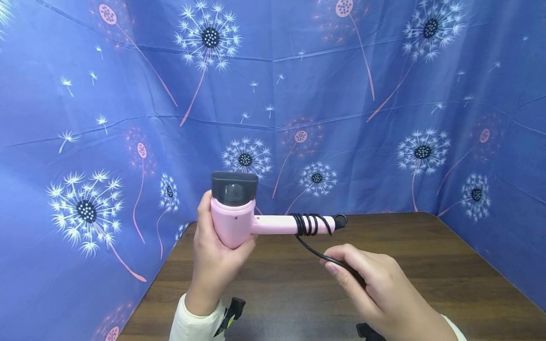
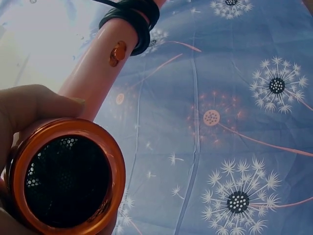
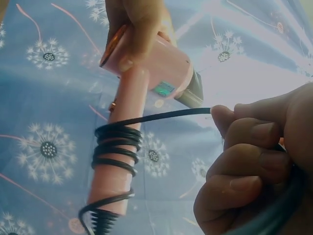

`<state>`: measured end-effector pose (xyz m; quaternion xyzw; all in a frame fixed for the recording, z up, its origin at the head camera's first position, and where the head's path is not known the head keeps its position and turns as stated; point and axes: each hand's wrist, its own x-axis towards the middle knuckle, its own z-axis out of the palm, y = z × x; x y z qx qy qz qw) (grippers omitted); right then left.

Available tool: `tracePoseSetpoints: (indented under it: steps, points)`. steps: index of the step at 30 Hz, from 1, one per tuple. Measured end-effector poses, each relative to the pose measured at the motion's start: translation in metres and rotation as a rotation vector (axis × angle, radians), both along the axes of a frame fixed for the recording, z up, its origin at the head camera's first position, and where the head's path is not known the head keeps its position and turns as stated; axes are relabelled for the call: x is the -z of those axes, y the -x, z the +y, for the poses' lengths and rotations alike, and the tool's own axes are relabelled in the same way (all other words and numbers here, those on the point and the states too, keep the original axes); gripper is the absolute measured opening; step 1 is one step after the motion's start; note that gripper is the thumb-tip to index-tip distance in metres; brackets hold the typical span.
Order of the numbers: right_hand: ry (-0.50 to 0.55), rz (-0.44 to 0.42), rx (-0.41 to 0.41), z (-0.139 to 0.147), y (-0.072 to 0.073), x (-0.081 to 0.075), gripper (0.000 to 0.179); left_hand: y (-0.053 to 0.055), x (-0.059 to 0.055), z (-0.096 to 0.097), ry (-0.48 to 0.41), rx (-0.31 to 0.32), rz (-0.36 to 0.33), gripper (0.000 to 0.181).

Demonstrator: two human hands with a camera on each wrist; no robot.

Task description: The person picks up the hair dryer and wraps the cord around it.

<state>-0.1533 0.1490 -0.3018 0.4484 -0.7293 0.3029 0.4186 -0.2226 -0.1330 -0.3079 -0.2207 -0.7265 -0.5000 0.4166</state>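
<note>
A pink hair dryer (image 1: 232,222) with a dark nozzle (image 1: 234,188) is held up above the table, its handle (image 1: 273,224) pointing right. My left hand (image 1: 215,260) grips the dryer's body, thumb near the base of the handle. In the left wrist view the round copper-rimmed rear grille (image 2: 68,178) and a copper switch (image 2: 118,53) show. Several turns of black cord (image 3: 117,142) wrap the handle's far half. Below and right of it, my right hand (image 1: 379,284) pinches the loose cord between thumb and forefinger; in the right wrist view its other fingers curl round more cord.
A brown wooden table (image 1: 290,293) lies beneath both hands. Blue cloth with a dandelion print (image 1: 273,94) hangs behind the table and along both sides. Dark straps sit at the wrists, over pale sleeves (image 1: 194,324).
</note>
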Motion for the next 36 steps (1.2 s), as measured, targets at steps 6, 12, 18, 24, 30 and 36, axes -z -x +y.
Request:
tracePoseSetpoints:
  steps: [6,12,18,24,30,36]
  points:
    - [0.028,0.021,-0.01,0.003,-0.005,-0.004,0.009,0.001,0.001,0.002,0.073,0.015,-0.012,0.117]
    - [0.047,0.034,-0.013,0.005,-0.006,-0.009,0.01,0.0,0.001,-0.001,0.129,0.07,-0.007,0.116]
    - [0.064,0.067,-0.019,0.006,-0.005,-0.014,0.015,-0.001,-0.001,-0.002,0.169,0.069,-0.01,0.114]
    - [0.084,0.075,-0.022,0.008,-0.004,-0.014,0.016,0.0,-0.001,-0.001,0.211,0.092,0.006,0.114]
    - [0.084,0.101,0.004,0.011,0.0,-0.013,0.021,0.0,0.0,0.0,0.246,0.116,0.027,0.112]
    - [0.091,0.106,0.006,0.013,0.002,-0.013,0.021,-0.001,-0.001,0.001,0.271,0.174,0.057,0.113]
